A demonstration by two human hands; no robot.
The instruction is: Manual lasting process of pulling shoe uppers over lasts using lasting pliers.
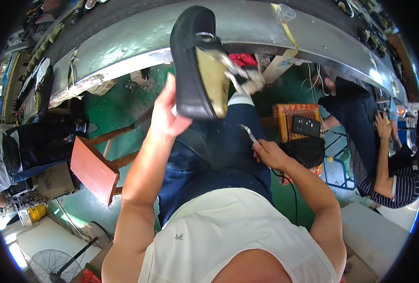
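My left hand (164, 113) is closed around the lower end of a black shoe (188, 70). The shoe is raised over my lap in front of the bench edge, with a yellow-green panel and pale, blurred laces on its right side. Part of my left fingers is hidden behind it. My right hand (269, 153) is closed on a slim metal tool with a curved, flattened tip (247, 131). That tool points up and left above my right thigh, apart from the shoe.
A long grey metal bench (139, 30) crosses ahead. To my right a patterned stool (285, 118) carries a dark phone (306, 126) and a black pouch (303, 152). A reddish wooden seat (94, 165) stands at left. Other people sit at both sides; a fan (54, 264) is lower left.
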